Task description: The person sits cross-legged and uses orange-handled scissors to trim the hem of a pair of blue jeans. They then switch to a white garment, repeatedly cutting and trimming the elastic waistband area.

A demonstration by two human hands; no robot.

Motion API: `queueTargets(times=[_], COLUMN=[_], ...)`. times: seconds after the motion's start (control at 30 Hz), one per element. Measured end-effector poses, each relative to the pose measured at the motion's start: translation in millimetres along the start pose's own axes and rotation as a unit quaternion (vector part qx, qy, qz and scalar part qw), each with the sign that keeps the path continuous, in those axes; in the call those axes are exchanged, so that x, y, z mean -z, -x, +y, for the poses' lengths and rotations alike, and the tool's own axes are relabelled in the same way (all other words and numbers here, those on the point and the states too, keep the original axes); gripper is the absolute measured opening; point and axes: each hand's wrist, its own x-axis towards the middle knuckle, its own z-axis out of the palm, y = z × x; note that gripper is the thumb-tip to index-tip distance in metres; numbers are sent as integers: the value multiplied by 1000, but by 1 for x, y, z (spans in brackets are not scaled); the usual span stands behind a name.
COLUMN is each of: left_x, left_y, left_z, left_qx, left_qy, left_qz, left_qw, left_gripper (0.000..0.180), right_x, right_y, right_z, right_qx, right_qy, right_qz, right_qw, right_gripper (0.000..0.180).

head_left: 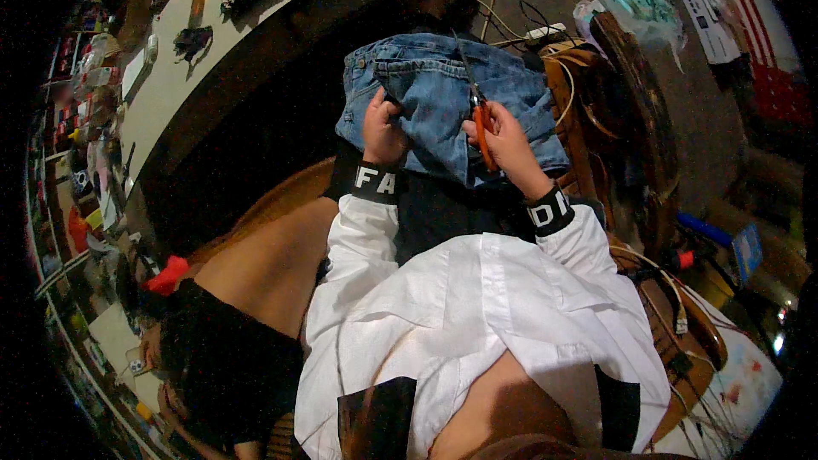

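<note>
With the denim (434, 115) spread over the lap (447, 209), the left grip (384, 129) clamped on it and the right grip (509, 140) wrapped around the scissors (482, 132), the denim was best held taut and the blades (466, 64) directed away from the left grip.

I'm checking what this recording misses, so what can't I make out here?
All in the head view:
Underside of the blue denim garment: hidden by its upper layer.
Part of the scissors' orange handles: covered by the right hand.
Some fingertips of the left hand: hidden by its own curl.
Small goods on the left shelves: too small and blurred.
Part of the white shirt: cut off by the lower edge.
</note>
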Motion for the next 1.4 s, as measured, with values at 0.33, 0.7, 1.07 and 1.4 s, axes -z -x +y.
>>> queueTargets(times=[0.33,0.7,1.07,1.4], left_x=[-56,-68,-60,-64], left_y=[-17,-17,-15,-14], left_z=[79,88,71,87], left_qx=[221,169,156,205], left_qy=[349,244,291,280], left_qz=[184,172,137,158], left_qw=[892,939,934,925], left_gripper=[52,18,24,25], right_x=[-3,13,15,13], right_y=[-1,7,9,14], right_z=[5,15,21,13], right_qx=[25,12,3,3], right_qy=[35,-23,-74,-54], right_qz=[5,30,33,45], right_qw=[999,999,997,998], right_gripper=[39,38,35,30])
